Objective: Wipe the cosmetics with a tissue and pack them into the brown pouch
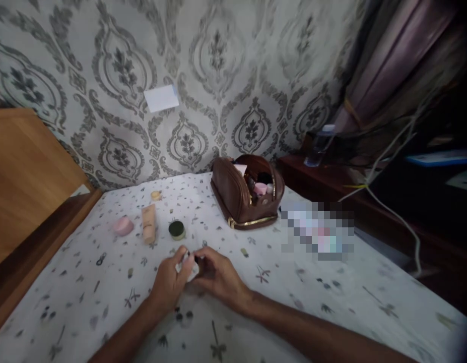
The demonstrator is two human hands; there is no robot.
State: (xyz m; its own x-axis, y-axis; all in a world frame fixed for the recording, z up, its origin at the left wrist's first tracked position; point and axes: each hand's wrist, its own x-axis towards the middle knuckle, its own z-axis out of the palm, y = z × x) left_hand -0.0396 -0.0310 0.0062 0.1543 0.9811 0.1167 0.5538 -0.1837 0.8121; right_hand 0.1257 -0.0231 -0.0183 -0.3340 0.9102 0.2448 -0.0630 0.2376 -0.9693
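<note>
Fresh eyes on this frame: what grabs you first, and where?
Likely the open brown leather-look bag with gold zips, right of centre near the grey patterned wallpaper. Then the bare left hand and right hand at lower centre, meeting at a small whitish object. Beyond them, leftward, sit a round pink container, beige tube and dark-lidded round jar.

Your left hand (171, 277) and right hand (223, 282) mostly cover a small whitish item (194, 273), too hidden to identify. At one o'clock from them, the brown makeup bag (226, 191) hides its contents' (260, 189) lower parts; at two, a pixelated patch (318, 231) is unreadable. At ten, the left edge crops the wooden board (29, 171).
</note>
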